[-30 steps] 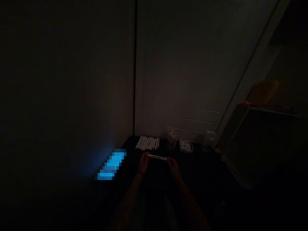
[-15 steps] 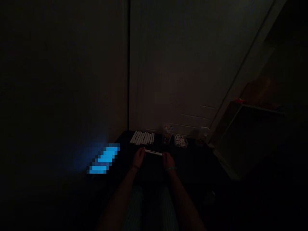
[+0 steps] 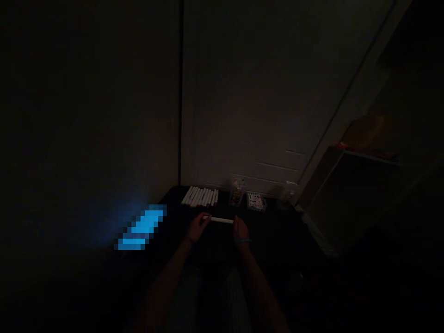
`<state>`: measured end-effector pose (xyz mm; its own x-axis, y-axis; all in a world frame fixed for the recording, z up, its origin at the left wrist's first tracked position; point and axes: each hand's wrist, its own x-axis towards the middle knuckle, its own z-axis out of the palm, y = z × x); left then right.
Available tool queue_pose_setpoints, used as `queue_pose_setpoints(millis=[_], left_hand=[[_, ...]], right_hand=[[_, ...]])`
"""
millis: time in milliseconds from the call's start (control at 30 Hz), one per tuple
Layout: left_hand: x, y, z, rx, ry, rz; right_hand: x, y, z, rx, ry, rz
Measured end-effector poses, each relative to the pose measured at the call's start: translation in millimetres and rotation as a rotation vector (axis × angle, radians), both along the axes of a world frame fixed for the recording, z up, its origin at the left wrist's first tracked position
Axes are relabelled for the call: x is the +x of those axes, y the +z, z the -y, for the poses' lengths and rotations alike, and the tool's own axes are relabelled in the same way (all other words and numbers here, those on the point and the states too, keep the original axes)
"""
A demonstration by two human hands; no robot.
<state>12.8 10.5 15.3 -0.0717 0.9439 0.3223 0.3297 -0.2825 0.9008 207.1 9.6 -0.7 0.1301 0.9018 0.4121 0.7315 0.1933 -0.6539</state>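
A white marker (image 3: pixel 222 220) lies level between my two hands, over the dark tabletop (image 3: pixel 211 245). My left hand (image 3: pixel 199 225) is closed on its left end, in a pinch of thumb and fingers. At the opposite end, the fingers of my right hand (image 3: pixel 241 230) are closed on it too. Just beyond my left hand, several white markers (image 3: pixel 200 196) lie side by side in a row. The room is very dark, so finger details are hard to make out.
Behind the hands stand a clear container (image 3: pixel 237 193) and a case with small coloured items (image 3: pixel 255 202). Farther right is another clear container (image 3: pixel 288 196). A glowing blurred screen (image 3: pixel 144 229) is at the left. A shelf unit (image 3: pixel 360 159) stands right, and a wall (image 3: pixel 243 115) rises behind.
The view has shifted slightly, moving everything a little left. Dark print seen on the held marker earlier no longer shows, so it appears turned. Both hands still hold it.
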Motion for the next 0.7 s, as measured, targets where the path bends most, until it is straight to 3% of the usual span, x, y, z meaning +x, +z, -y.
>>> queue_pose_setpoints(millis=[433, 700], left_hand=[[-1, -8.1, -3, -0.027, -0.024, -0.030], [0, -5.1, 1, -0.033, 0.045, -0.032]], right_hand=[[-2, 0.3, -3, -0.050, -0.038, -0.071], [-4, 6.6, 6, -0.047, 0.058, -0.012]])
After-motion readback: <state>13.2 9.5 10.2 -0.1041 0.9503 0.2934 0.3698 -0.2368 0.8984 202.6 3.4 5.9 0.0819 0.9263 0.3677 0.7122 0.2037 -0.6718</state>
